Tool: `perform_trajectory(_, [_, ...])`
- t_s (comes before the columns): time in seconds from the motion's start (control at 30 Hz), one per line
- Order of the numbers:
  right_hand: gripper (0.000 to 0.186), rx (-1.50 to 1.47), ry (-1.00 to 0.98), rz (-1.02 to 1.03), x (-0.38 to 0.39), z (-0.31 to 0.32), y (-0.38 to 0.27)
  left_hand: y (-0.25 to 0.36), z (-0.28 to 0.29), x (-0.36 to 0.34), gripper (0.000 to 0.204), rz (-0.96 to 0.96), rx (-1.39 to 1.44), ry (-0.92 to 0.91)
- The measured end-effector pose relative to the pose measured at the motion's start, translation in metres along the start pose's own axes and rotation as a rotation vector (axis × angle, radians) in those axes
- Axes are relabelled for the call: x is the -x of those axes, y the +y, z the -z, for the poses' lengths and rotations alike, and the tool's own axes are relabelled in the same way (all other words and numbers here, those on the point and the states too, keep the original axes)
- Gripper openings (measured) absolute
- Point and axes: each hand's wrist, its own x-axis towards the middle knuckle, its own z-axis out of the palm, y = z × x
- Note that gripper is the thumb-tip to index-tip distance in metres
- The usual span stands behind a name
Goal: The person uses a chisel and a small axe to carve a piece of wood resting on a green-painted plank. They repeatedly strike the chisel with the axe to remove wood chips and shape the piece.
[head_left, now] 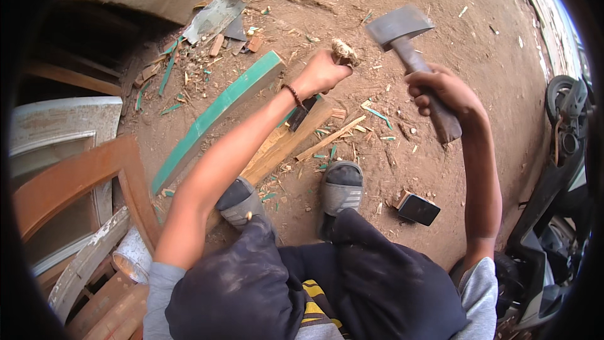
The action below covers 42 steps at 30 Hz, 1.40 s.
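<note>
My left hand point(324, 74) is wrapped round the handle of a chisel, whose frayed wooden top point(344, 52) sticks out above the fist. Below the fist a dark flat blade point(302, 116) points down at a wooden beam point(286, 141) on the ground. Whether the blade's edge touches the beam I cannot tell. My right hand point(445, 90) grips a hatchet point(400, 24) by its thick wooden handle, the broad grey head raised up and away from me. The beam runs between the chisel and my left sandal point(242, 204).
A green-painted board point(217, 113) lies left of the beam. Wood splinters and green chips litter the dirt. A phone point(419, 209) rests near my right sandal point(341, 192). Wooden frames point(129, 176) and a white bucket point(133, 255) stand at left; a motorbike point(553, 214) is at right.
</note>
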Motion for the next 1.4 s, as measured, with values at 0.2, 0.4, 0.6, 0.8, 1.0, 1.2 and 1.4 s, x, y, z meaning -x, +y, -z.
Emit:
perform_trajectory(0.2, [0.021, -0.158, 0.455, 0.288, -0.018, -0.041, -0.013, 0.012, -0.001, 0.011, 0.017, -0.054, 0.044, 0.052])
perform_trajectory(0.4, [0.024, -0.022, -0.037, -0.025, 0.004, -0.058, 0.010, 0.004, 0.026, 0.037, 0.014, -0.070, 0.090, 0.054])
perform_trajectory(0.6, [0.019, -0.064, 0.147, 0.201, 0.001, -0.063, -0.006, 0.015, 0.041, 0.062, 0.013, -0.047, 0.048, 0.053])
perform_trajectory(0.8, [0.018, -0.108, 0.315, 0.084, -0.006, -0.082, 0.015, -0.038, 0.095, 0.130, 0.039, -0.236, 0.497, -0.049])
perform_trajectory(1.0, [0.018, -0.318, 0.152, -0.032, -0.021, -0.104, 0.088, -0.069, 0.155, 0.204, 0.022, -0.354, 0.561, 0.189])
perform_trajectory(1.2, [0.010, -0.481, 0.139, -0.145, -0.032, -0.131, 0.129, -0.022, 0.171, 0.222, 0.021, -0.501, 0.721, 0.264])
perform_trajectory(1.4, [0.012, -0.599, 0.056, -0.196, -0.034, -0.128, 0.146, -0.027, 0.135, 0.212, 0.019, -0.294, 0.767, 0.445])
